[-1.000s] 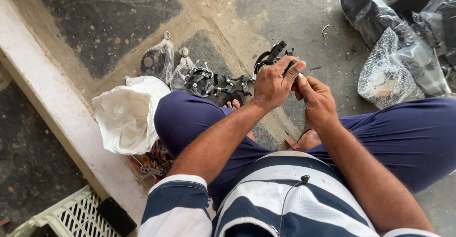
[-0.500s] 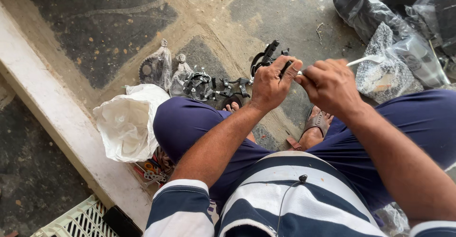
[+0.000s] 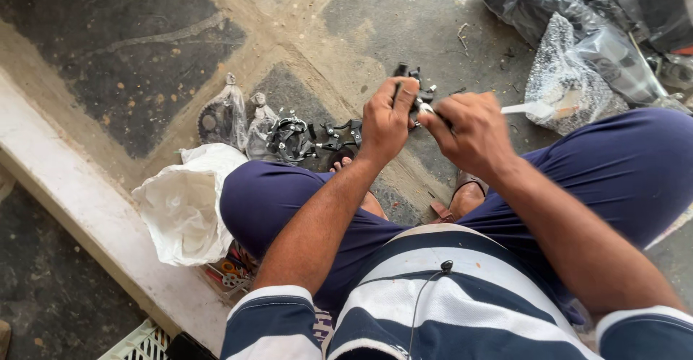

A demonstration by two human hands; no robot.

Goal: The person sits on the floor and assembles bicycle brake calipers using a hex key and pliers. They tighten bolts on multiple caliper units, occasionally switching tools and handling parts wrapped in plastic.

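Stone floor with a pale raised kerb, seen from above a seated person's knees.

The left hand point(image 3: 388, 118) grips a small black metal part point(image 3: 408, 78), held in the air above the floor, in front of the knees. The right hand point(image 3: 469, 130) is closed around a thin tool with a pale handle point(image 3: 530, 108), its tip touching the part. More black parts point(image 3: 307, 138) and small clear bags lie on the floor near a white bag point(image 3: 184, 208) that rests against the kerb point(image 3: 86, 223).
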